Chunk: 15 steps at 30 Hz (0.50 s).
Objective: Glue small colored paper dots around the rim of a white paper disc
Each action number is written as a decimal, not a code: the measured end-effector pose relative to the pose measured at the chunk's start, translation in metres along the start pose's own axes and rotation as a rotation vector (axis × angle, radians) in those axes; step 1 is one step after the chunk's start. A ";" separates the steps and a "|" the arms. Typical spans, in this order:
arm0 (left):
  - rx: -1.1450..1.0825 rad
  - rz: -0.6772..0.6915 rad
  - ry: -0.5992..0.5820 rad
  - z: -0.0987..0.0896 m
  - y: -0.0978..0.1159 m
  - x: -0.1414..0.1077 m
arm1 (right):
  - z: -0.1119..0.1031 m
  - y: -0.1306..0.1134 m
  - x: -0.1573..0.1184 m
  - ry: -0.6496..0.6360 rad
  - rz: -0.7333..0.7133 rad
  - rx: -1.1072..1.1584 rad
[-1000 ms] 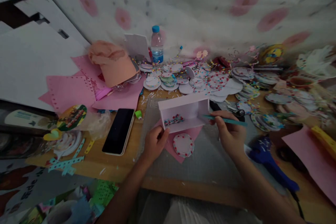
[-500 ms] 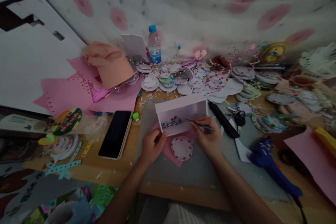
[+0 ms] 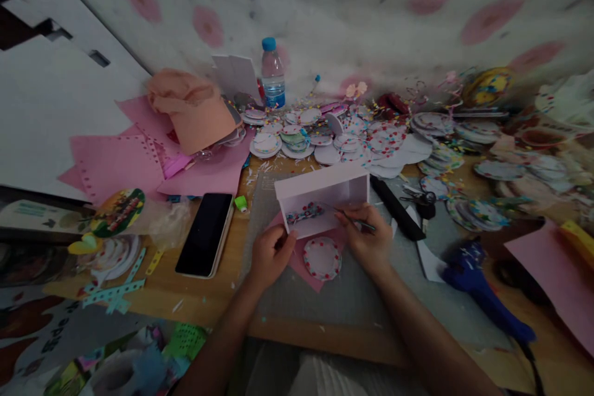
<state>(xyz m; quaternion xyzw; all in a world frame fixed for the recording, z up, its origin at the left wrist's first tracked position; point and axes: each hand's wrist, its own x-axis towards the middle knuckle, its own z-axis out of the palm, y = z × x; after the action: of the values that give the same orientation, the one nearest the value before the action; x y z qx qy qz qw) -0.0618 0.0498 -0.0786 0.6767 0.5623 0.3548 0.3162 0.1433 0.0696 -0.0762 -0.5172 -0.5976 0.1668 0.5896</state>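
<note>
Leftward since a second ago comes my right hand (image 3: 371,240), fingers pinching a slim tool (image 3: 364,224) in the white box (image 3: 321,187), my left hand (image 3: 271,255) clamping its lower-left corner over the worktop (image 3: 320,329).

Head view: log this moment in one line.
left hand: grips white box | right hand: holds thin tool at box | dotted disc: below box

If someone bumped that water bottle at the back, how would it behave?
The bottle would probably tip fairly easily, being tall and narrow. Laid on its side, its rounded body would likely roll. It looks like thin, clear plastic, so it might dent.
</note>
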 end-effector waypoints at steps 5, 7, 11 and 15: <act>-0.004 0.009 -0.006 0.000 0.000 -0.001 | -0.001 -0.001 0.000 -0.012 0.007 -0.003; 0.003 0.012 -0.005 0.000 0.000 -0.001 | -0.002 -0.002 0.001 -0.014 0.001 -0.014; 0.010 0.010 0.000 0.000 -0.001 -0.001 | -0.003 -0.004 0.002 -0.047 -0.043 -0.035; 0.005 0.013 -0.002 0.000 0.000 -0.001 | -0.002 -0.003 0.003 -0.105 -0.110 -0.065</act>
<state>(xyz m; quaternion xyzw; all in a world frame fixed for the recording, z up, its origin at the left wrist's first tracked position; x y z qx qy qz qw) -0.0621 0.0490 -0.0790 0.6815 0.5583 0.3550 0.3127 0.1443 0.0701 -0.0711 -0.4930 -0.6601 0.1416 0.5488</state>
